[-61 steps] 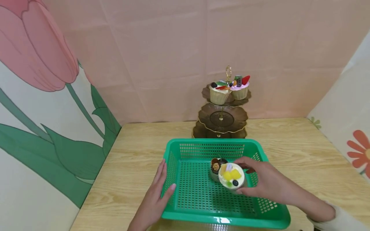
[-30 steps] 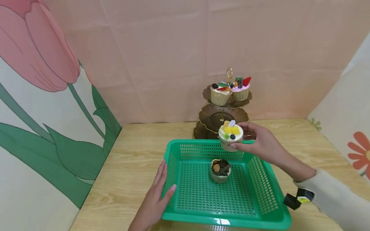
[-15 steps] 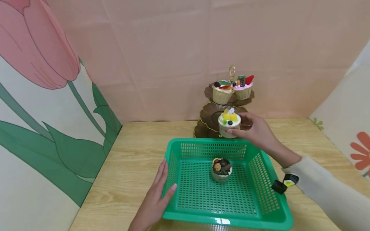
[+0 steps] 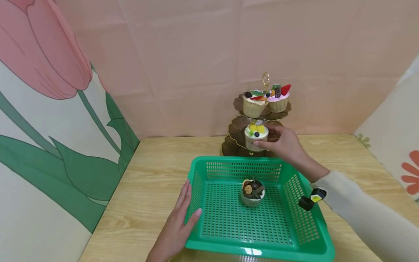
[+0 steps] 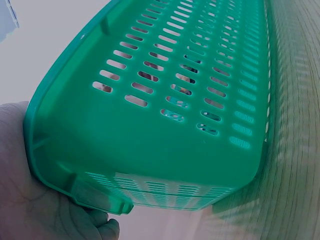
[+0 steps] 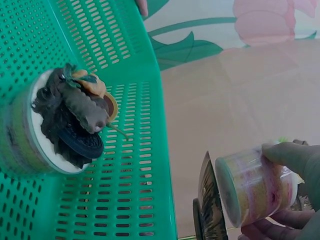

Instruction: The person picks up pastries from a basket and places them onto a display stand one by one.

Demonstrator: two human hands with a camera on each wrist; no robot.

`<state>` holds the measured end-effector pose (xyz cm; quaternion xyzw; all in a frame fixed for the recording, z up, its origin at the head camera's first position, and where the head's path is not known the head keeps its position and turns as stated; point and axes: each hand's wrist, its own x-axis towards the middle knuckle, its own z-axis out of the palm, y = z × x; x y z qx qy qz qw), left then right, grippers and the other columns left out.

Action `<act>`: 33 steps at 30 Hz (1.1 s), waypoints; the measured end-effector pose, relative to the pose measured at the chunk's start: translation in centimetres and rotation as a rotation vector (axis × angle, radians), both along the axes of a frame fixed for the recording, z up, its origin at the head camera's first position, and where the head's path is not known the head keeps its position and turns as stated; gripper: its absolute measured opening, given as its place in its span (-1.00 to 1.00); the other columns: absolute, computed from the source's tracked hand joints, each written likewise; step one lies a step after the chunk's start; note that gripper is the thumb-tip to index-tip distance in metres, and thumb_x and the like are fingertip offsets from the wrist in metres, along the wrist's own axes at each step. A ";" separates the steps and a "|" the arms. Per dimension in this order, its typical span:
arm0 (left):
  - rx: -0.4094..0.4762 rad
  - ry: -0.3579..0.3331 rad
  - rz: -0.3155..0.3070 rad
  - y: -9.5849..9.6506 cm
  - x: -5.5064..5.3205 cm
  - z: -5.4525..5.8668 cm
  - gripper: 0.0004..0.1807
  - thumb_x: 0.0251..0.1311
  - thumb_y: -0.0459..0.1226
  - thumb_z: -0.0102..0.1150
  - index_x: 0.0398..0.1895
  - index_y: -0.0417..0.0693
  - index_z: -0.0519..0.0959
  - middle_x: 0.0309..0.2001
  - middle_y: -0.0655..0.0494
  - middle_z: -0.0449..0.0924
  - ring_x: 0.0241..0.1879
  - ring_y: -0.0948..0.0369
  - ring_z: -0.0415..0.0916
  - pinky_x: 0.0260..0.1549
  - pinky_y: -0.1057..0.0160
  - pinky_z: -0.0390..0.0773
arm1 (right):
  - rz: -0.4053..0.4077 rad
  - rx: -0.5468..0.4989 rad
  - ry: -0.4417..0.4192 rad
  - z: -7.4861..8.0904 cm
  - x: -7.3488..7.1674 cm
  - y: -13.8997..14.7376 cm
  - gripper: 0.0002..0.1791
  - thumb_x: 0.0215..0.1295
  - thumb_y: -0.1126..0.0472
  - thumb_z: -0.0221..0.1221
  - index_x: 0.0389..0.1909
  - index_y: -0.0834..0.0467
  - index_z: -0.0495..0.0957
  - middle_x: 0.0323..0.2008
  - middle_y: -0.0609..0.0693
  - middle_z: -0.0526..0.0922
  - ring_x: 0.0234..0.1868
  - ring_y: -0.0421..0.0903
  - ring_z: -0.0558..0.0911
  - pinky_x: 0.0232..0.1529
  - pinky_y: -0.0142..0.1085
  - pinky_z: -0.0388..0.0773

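Note:
Fingers and thumb of my right hand (image 4: pixel 289 145) grip a clear cake cup (image 4: pixel 256 138) with white cream, yellow fruit chunks and a dark berry on top. The cup is in front of the middle tier of a brown three-tier cake stand (image 4: pixel 236 129). In the right wrist view, layered cake shows through the gripped cup (image 6: pixel 257 187), its base close to a tier's edge (image 6: pixel 207 200). My left hand (image 4: pixel 175 222) rests at the left rim of a green basket (image 4: pixel 229 251), fingers straight outside, thumb over the inside. A chocolate-topped cake cup (image 4: pixel 252 194) stands in the basket.
Two cupcakes sit on the stand's top tier, a white-topped one (image 4: pixel 253 105) and a pink-topped one (image 4: pixel 279 100). The stand is behind the basket on a wooden table (image 4: pixel 157 174), whose back edge meets a pink backdrop (image 4: pixel 176 72). A gold ring (image 4: pixel 266 80) tops the stand.
My right hand has lifted the fruit-topped cup out of the basket and carried it back to the stand's middle tier. My left hand stays at the basket's left rim.

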<state>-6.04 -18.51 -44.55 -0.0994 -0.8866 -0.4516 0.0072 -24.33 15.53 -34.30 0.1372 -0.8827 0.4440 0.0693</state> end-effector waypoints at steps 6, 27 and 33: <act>-0.009 -0.014 0.006 0.0 0.0 0.0 -0.15 0.49 0.24 -0.14 0.66 0.14 -0.15 0.64 0.39 -0.36 0.58 0.29 -0.31 0.47 -0.09 0.00 | -0.010 0.009 0.009 -0.4 -1.2 -0.2 -0.24 0.16 0.02 0.49 0.27 0.38 0.48 0.07 0.27 0.60 -0.04 0.19 0.68 -0.29 -0.59 0.54; -0.020 -0.022 0.006 0.1 0.0 0.2 -0.16 0.50 0.22 -0.14 0.65 0.16 -0.17 0.63 0.43 -0.38 0.58 0.28 -0.32 0.47 -0.09 -0.02 | -0.030 -0.033 0.025 -2.0 -4.0 -0.5 -0.35 0.13 0.17 0.51 0.15 0.47 0.58 0.06 0.36 0.63 -0.07 0.20 0.70 -0.34 -0.61 0.54; -0.011 -0.025 0.014 0.2 -0.1 0.1 -0.16 0.49 0.23 -0.14 0.66 0.17 -0.16 0.63 0.45 -0.38 0.58 0.27 -0.31 0.46 -0.12 -0.01 | -0.001 -0.034 0.005 -1.9 -4.2 -0.6 -0.35 0.15 0.15 0.51 0.15 0.47 0.57 0.05 0.37 0.66 -0.07 0.23 0.72 -0.34 -0.59 0.57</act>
